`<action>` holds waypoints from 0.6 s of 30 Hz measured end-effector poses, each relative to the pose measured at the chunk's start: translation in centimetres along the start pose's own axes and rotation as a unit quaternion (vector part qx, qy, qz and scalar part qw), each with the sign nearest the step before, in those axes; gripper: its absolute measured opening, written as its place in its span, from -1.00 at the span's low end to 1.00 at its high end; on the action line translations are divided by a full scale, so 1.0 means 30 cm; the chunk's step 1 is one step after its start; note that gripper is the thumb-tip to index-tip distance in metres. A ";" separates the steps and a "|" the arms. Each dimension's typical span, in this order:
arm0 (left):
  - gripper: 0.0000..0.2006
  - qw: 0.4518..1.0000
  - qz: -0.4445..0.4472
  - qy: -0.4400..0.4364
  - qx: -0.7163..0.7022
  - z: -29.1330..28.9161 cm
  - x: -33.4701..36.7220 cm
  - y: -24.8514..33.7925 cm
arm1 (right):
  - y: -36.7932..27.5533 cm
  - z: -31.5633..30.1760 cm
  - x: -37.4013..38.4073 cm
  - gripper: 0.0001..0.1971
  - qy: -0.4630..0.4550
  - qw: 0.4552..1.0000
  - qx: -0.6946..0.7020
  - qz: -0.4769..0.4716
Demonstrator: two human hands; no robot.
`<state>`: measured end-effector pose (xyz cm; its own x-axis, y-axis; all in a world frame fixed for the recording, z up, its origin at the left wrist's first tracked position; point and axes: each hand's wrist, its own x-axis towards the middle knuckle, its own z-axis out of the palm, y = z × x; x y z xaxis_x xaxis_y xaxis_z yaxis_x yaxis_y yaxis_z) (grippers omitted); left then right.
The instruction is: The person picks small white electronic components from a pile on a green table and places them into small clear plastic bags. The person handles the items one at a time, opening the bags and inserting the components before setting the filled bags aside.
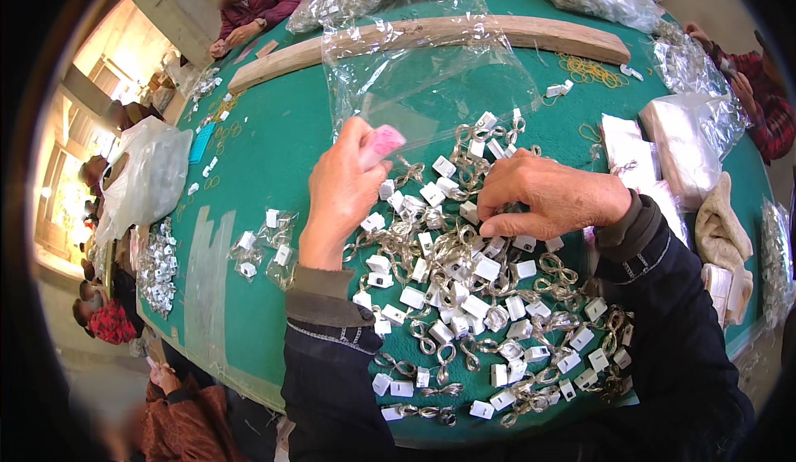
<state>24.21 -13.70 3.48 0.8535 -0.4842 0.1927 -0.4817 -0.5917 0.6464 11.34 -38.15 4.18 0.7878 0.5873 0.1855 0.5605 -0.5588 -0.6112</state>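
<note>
A large heap of small white plastic boxes (pixel 474 306), each with a looped bundle of thin silvery wire, spreads over the green tabletop in front of me. Closed round a small pink-and-white folded packet (pixel 383 145), my left hand (pixel 338 184) is raised just above the heap's far left side. My right hand (pixel 547 196) reaches down onto the far right part of the heap, its fingers curled inward. Wire loops show beneath those fingers, but what they pinch is hidden. Beyond both hands lies a big clear plastic bag (pixel 423 72).
A long wooden beam (pixel 547 31) crosses the green table (pixel 274 130). Yellow rubber bands (pixel 593 70) lie near its right end. Stacked clear bags (pixel 680 143) and a beige cloth (pixel 723 221) are at right. Bagged units (pixel 265 242) lie left. Other people sit around the table.
</note>
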 end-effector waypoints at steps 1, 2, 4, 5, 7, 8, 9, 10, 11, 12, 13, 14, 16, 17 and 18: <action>-0.73 1.000 0.002 -0.013 0.024 0.012 0.007 0.005 | 0.000 0.001 0.000 -0.75 -0.005 1.000 0.009 0.008; -0.74 0.992 0.026 -0.003 0.123 0.019 0.009 0.005 | 0.002 0.001 -0.001 -0.75 -0.009 1.000 0.019 0.015; -0.74 0.998 0.012 -0.015 0.056 0.039 0.015 -0.001 | 0.003 0.003 -0.002 -0.75 -0.006 1.000 -0.003 0.005; -0.73 0.999 0.004 -0.024 0.022 0.048 0.019 -0.008 | 0.004 0.004 -0.002 -0.75 -0.003 1.000 -0.011 -0.001; -0.75 0.999 0.031 0.011 -0.028 0.053 0.008 -0.027 | 0.008 0.003 -0.001 -0.75 -0.002 1.000 0.006 0.003; -0.75 0.997 0.011 0.016 -0.069 0.049 0.007 -0.035 | 0.008 0.004 0.000 -0.75 0.002 1.000 0.019 0.005; -0.75 0.994 -0.014 0.023 -0.108 0.040 0.004 -0.041 | 0.009 0.004 0.002 -0.76 0.005 1.000 0.024 0.011; -0.79 0.984 0.031 0.052 -0.170 0.040 0.000 -0.040 | 0.009 0.003 0.004 -0.76 0.013 0.999 0.032 0.018; -0.81 0.978 0.019 0.059 -0.200 0.030 -0.004 -0.038 | 0.009 0.003 0.006 -0.77 0.021 0.999 0.041 0.024; -0.83 0.972 -0.008 0.062 -0.228 0.016 -0.012 -0.033 | 0.008 0.003 0.008 -0.78 0.027 0.998 0.041 0.030; -0.85 0.963 -0.022 0.063 -0.262 0.005 -0.019 -0.024 | 0.007 0.002 0.010 -0.79 0.034 0.998 0.041 0.036; -0.90 0.952 -0.058 0.046 -0.296 -0.010 -0.023 -0.014 | 0.005 0.001 0.011 -0.80 0.042 0.997 0.041 0.042; -0.90 0.949 -0.066 0.049 -0.304 -0.029 -0.034 0.011 | 0.000 0.000 0.014 -0.81 0.084 0.995 0.041 0.021; -0.90 0.945 -0.067 0.053 -0.314 -0.037 -0.038 0.023 | -0.002 0.000 0.015 -0.82 0.102 0.994 0.041 0.022; -0.88 0.946 -0.061 0.051 -0.314 -0.039 -0.043 0.035 | -0.005 0.001 0.016 -0.82 0.132 0.990 0.048 0.030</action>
<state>22.85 -12.95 4.79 0.9253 -0.3528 0.1387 -0.1933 -0.1243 0.9732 11.63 -37.76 4.35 0.8658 0.3730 0.3335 0.4931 -0.5226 -0.6955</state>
